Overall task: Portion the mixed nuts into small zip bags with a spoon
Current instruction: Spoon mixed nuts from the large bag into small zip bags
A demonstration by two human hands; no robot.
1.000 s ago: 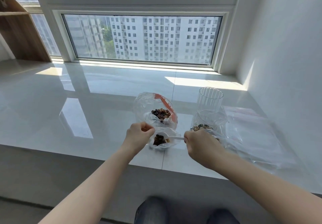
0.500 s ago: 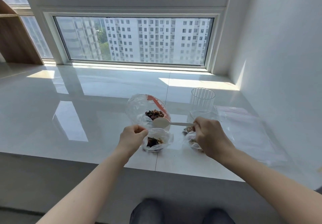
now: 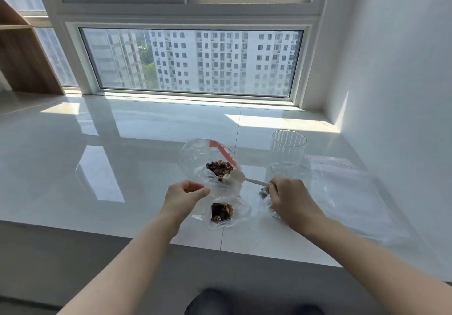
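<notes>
Mixed nuts: one dark heap (image 3: 219, 167) lies inside the large clear bag (image 3: 208, 161) with the red zip strip, on the white tabletop (image 3: 122, 167); a smaller portion sits in the small zip bag (image 3: 226, 213) just in front of it, close to the tabletop's front edge.
Spoon: the pale spoon (image 3: 247, 178) points left, its bowl at the mouth of the large bag, just beside the heap of nuts; the bowl looks empty.
Right hand: the right hand (image 3: 291, 199) pinches the end of the spoon handle, fingers curled round it; it hangs over another small bag (image 3: 269, 205) that holds some dark pieces and is largely hidden.
Left hand: the left hand (image 3: 184, 198) is loosely curled, thumb and fingertips drawn near each other beside the top of the small zip bag; whether it pinches the plastic I cannot tell.
Right side: a ribbed clear cup (image 3: 288, 145) stands behind the right hand, and flat empty zip bags (image 3: 347, 190) lie beside it toward the wall.
Open room: the tabletop stretches bare to the left and back to the window (image 3: 190, 62); the white wall (image 3: 403, 94) closes in the right side.
Front edge: the small bags lie near the tabletop's lip, the forearms crossing it.
</notes>
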